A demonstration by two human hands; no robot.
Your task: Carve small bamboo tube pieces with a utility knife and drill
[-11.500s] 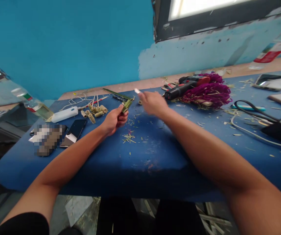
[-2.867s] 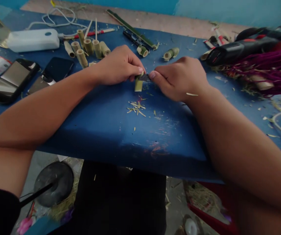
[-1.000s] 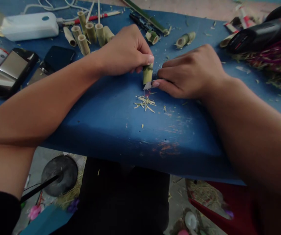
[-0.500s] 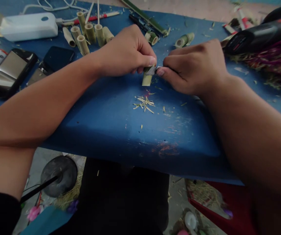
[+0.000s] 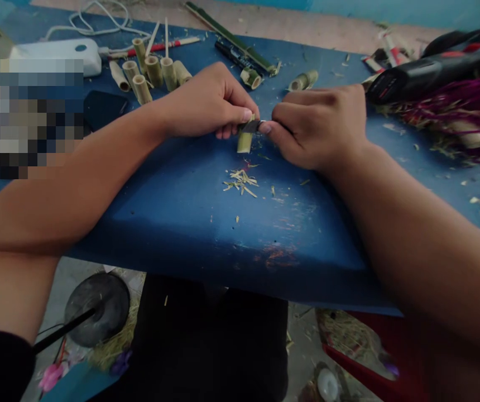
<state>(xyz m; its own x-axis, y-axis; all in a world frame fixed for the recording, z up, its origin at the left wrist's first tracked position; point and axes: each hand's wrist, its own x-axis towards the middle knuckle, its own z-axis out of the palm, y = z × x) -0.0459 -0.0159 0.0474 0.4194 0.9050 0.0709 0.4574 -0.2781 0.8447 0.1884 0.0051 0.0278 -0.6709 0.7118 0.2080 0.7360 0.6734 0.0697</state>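
A short pale-green bamboo piece (image 5: 244, 142) stands out below the fingertips of my left hand (image 5: 210, 103), which pinches its upper end. My right hand (image 5: 321, 125) is closed around a knife, most of it hidden in the fist. The knife's short blade (image 5: 250, 127) lies across the upper part of the bamboo piece, close to my left thumb. Thin bamboo shavings (image 5: 242, 182) lie in a small heap on the blue tabletop (image 5: 181, 212) just below the piece.
Several cut bamboo tubes (image 5: 153, 71) stand at the back left, near a white power strip (image 5: 56, 56). Behind my hands lie a black marker (image 5: 234, 56), a long green bamboo strip (image 5: 227, 34) and a bamboo tube (image 5: 303, 80). A black tool (image 5: 416, 72) lies at the right.
The view has shifted slightly, so most things sit a little further left. Both hands keep their grips, and the blade remains across the bamboo piece.
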